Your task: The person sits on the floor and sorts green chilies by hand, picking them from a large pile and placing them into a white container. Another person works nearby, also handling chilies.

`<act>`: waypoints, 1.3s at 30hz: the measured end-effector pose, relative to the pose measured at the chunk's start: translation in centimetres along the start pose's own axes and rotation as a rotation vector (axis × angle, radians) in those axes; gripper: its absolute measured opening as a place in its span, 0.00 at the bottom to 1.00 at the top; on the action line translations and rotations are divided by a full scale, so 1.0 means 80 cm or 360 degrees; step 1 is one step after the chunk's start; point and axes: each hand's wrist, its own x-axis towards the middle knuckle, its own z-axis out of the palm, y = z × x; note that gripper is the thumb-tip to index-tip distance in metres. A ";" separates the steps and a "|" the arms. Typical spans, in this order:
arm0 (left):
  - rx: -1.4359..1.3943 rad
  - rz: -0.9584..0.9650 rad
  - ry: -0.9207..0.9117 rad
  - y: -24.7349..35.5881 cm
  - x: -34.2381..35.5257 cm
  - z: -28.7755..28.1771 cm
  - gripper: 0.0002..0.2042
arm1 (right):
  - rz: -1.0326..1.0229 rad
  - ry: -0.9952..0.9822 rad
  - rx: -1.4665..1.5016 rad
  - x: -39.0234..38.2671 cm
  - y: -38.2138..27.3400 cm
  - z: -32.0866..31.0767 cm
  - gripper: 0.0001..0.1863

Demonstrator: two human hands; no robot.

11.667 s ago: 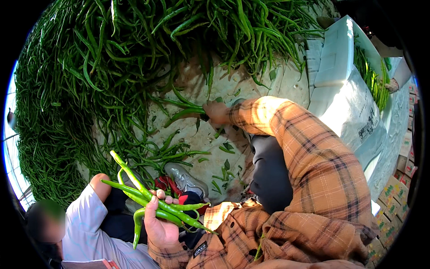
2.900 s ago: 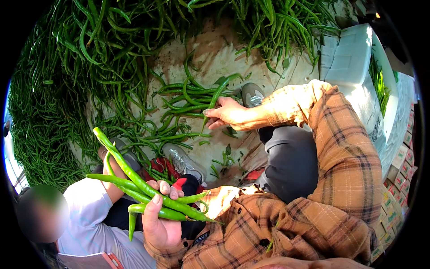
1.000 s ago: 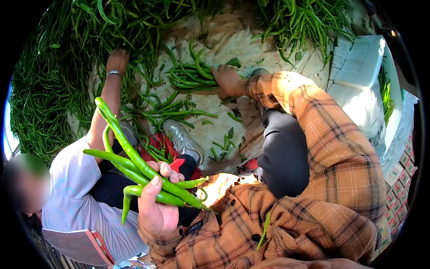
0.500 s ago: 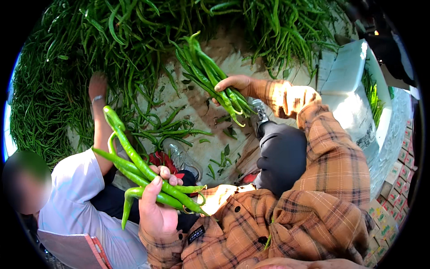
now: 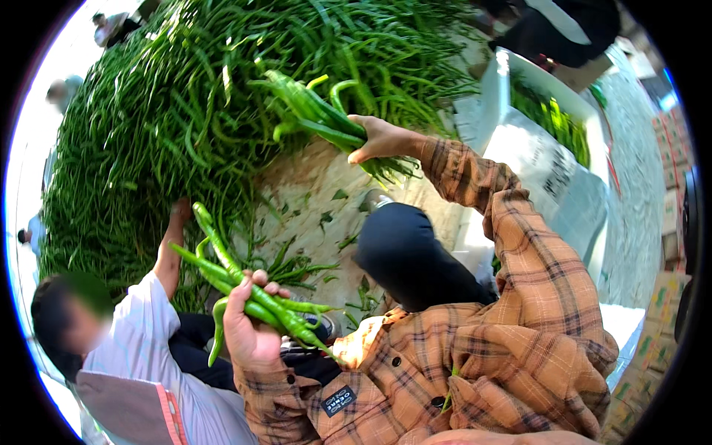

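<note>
Several long green chili peppers [image 5: 231, 276] are gripped in my left hand [image 5: 254, 326], close to my body, with their ends sticking out on both sides of the fist. My right hand [image 5: 386, 141] reaches forward, closed around a thicker bunch of green chili peppers [image 5: 315, 111]. That bunch is at the near edge of a large heap of the same peppers [image 5: 170, 119]; whether it touches the heap I cannot tell.
At the right stands a white foam box [image 5: 498, 89] with green peppers inside. A co-worker in a light shirt [image 5: 137, 326] sits at my left, one arm reaching into the heap. Loose peppers [image 5: 293, 271] and leaves lie on the pale ground sheet [image 5: 297, 178]. Stacked cartons [image 5: 664, 311] line the far right.
The view has shifted, showing more of the heap and the box. My right hand and its bunch have moved toward the heap. My left hand keeps its peppers.
</note>
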 end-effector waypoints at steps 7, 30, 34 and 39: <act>0.0378 -0.0091 -0.0056 0.012 0.030 -0.010 0.05 | 0.0091 0.0408 -0.1499 -0.191 -0.082 -0.065 0.39; 0.0975 -0.0209 -0.0158 0.002 0.107 -0.042 0.05 | 0.1177 -0.0269 0.0005 -0.650 -0.024 -0.040 0.39; 0.0986 -0.0155 -0.0145 -0.003 0.099 -0.034 0.05 | 0.1248 -0.0125 -0.0263 -0.648 -0.001 -0.053 0.41; 0.1061 -0.0155 -0.0101 -0.001 0.099 -0.039 0.05 | 0.1187 0.0539 -0.0803 -0.666 -0.037 -0.066 0.43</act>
